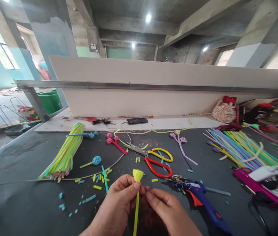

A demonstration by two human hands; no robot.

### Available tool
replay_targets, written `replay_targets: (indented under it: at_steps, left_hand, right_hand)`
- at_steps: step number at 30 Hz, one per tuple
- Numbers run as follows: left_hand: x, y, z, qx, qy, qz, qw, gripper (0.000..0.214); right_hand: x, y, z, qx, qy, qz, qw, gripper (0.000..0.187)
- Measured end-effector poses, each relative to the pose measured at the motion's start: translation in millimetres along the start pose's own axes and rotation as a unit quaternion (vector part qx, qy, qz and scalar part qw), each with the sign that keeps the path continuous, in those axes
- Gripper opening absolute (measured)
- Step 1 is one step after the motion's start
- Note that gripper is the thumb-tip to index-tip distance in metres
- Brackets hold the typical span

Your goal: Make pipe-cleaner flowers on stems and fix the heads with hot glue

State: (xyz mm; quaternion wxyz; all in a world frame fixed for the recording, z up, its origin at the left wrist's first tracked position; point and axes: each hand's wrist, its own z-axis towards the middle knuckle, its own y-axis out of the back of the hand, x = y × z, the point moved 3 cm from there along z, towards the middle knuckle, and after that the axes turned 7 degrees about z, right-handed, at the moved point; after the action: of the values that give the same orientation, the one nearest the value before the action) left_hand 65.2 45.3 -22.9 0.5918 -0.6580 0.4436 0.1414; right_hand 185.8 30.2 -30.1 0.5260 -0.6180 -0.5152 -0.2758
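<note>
Between the thumb and fingers of my left hand (119, 203) is a yellow pipe-cleaner flower (138, 175), its bud upright and its long stem (136, 214) hanging down. My right hand (169, 208) is closed in a pinch just right of the stem, fingertips meeting the left ones; what they grip is hidden. Beyond the hands lie scissors (158, 160) with one red and one yellow handle. A blue glue gun (206, 200) with an orange trigger rests to the right. Short yellow and blue cut pieces (97, 187) are scattered to the left.
A yellow-green pipe-cleaner bundle (66, 152) lies left; more loose pipe cleaners (242, 149) lie right. Finished-looking stems include a blue ball (96, 160), a pink sprig (115, 142) and a purple sprig (180, 146). A phone (137, 121) and a magenta power strip (259, 186) are also there.
</note>
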Motion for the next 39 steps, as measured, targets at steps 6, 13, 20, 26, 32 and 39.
replay_targets:
  at_steps: [6,13,20,26,32,39]
  left_hand:
    - [3,0.8,-2,-0.02,-0.01,0.125,0.992,0.024]
    - [10,1.4,-1,-0.032,0.04,0.281,0.958,0.026]
    - [8,4.1,0,-0.031,0.025,0.313,0.949,0.022]
    - [8,5.5,-1,-0.065,0.012,0.357,0.932,0.02]
    - [4,-1.0,-7,-0.096,-0.059,0.384,0.917,0.021]
    - [-4,-9.4,-14,-0.087,-0.077,0.368,0.922,0.015]
  right_hand:
    - [10,12,2,-0.05,0.099,-0.081,0.991,0.033]
    - [14,4,-3,-0.029,0.082,-0.007,0.996,0.044]
    - [17,5,-3,-0.029,0.101,-0.054,0.993,0.038]
    - [12,8,0,-0.006,0.117,-0.072,0.99,0.032]
    - [10,11,-1,0.006,0.123,-0.087,0.989,0.025]
    - [8,10,-5,0.012,0.128,-0.1,0.987,0.022]
